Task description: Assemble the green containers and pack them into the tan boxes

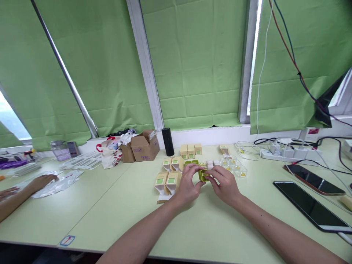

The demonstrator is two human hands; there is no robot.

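Between my hands, just above the table, is a small olive-green case; whether it has a lid raised I cannot tell. My left hand grips it from the left with thumb and fingers. My right hand pinches at its right side, the fingertips partly hiding what they hold. Left of my hands stand several beige cartons with green squares and opened flaps. Behind my hands lie more green pieces and small white-pink blocks. Clear containers with yellow bits sit behind my right hand.
Closed beige boxes and a black cylinder stand at the back. A brown cardboard box and a cloth bag are left. Phones, cables and a power strip lie right. Another person's hand rests on plastic packets.
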